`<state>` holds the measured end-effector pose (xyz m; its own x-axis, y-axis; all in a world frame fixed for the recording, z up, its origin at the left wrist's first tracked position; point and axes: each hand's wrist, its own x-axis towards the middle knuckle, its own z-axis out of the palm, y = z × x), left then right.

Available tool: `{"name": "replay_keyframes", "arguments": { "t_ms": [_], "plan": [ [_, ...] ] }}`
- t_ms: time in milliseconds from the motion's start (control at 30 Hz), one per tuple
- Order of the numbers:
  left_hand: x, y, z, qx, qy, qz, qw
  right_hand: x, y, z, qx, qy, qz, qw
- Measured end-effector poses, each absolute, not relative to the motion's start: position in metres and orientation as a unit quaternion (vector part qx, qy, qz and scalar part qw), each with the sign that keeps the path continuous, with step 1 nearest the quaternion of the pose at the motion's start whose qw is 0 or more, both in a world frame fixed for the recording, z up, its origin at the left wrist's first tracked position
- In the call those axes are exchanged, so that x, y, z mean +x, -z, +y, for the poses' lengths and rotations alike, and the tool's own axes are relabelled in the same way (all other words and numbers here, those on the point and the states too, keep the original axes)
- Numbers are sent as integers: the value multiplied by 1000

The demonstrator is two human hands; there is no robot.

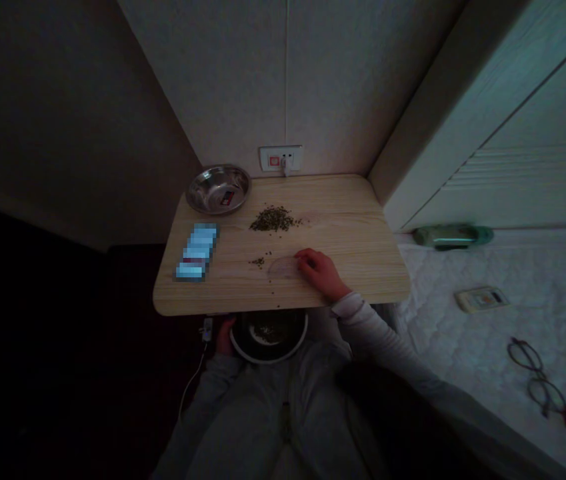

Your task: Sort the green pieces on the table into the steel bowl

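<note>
My right hand (317, 270) is over the wooden table, its fingers curled together at the edge of a thin, clear piece (283, 267) that looks like plastic; its exact kind is hard to make out in the dim light. Left of this piece lie a few small dark green seeds or beans (259, 262). Farther back a larger pile of the same seeds (273, 219) is heaped. Below the table's front edge, my left hand (225, 337) grips the side of a dark bowl with a pale rim (269, 361). Some small bits lie inside it.
The small table (357, 233) stands against a wall with a socket (281, 159). On its left are a steel bowl (219, 190) and a lit phone (197, 252). A bed (443, 267) at right holds a green bottle (453, 235), another phone (481, 299) and glasses (537, 375).
</note>
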<state>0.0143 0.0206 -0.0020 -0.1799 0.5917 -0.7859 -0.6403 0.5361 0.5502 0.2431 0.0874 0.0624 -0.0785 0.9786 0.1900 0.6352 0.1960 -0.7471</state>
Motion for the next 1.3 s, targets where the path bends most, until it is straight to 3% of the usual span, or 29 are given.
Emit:
{"name": "replay_keyframes", "arguments": {
  "t_ms": [300,567,867,1033,1300],
  "plan": [
    [11,10,21,17,-500,636,587,243,-63,88,-572,-234,-711,335],
    [12,8,19,-16,-484,597,639,243,-65,86,-555,-261,-717,332],
    [18,-4,21,-11,-482,619,621,240,-67,78,-542,-265,-732,317],
    [11,9,20,31,-511,642,571,235,-68,60,-547,-282,-716,328],
    [2,28,19,59,-519,630,574,233,-67,56,-558,-279,-706,334]
  ]
}}
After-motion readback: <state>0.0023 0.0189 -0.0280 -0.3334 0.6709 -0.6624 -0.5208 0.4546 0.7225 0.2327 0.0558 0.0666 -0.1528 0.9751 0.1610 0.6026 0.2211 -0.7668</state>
